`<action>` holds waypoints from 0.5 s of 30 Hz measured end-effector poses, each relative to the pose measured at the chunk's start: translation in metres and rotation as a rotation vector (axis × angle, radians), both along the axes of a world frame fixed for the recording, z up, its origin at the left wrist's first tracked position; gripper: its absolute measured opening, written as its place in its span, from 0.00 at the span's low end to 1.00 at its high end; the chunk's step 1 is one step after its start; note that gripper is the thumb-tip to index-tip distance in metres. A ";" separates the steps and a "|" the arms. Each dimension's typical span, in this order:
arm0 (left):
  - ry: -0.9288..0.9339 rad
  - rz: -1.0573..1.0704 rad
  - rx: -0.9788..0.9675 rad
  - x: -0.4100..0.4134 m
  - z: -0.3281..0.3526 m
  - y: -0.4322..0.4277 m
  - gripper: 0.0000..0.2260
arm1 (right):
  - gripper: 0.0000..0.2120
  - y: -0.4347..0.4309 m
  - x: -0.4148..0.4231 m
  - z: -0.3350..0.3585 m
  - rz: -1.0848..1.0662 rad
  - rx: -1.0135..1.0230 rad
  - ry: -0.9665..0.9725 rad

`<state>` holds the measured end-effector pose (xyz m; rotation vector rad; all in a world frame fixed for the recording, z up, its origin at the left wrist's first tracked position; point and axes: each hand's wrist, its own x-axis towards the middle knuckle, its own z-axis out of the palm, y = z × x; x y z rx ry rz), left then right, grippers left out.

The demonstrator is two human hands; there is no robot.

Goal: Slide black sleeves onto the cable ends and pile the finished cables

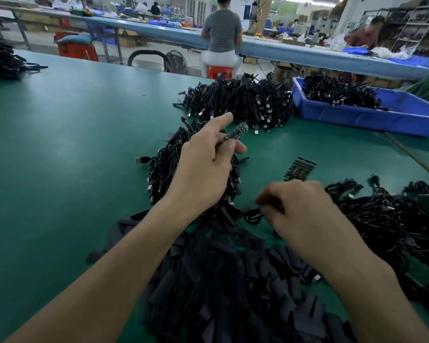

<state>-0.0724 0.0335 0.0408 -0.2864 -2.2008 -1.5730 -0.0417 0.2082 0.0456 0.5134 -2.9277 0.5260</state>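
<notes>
Lying on the green surface (72, 144), a cable pile (164, 172), left hand (206, 167) above it, grip pinching a bare cable end (233, 133), black sleeves (221, 280) heaped in front, right hand (300, 209) blurred, grip curled, contents unclear, blue bin (344, 117) far right.

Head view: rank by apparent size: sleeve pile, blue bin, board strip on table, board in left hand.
1. sleeve pile, though nearest the camera
2. blue bin
3. board strip
4. held board
</notes>
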 end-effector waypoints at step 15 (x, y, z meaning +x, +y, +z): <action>-0.024 0.011 0.043 0.002 -0.004 -0.001 0.09 | 0.03 -0.024 0.008 -0.027 0.217 0.093 -0.273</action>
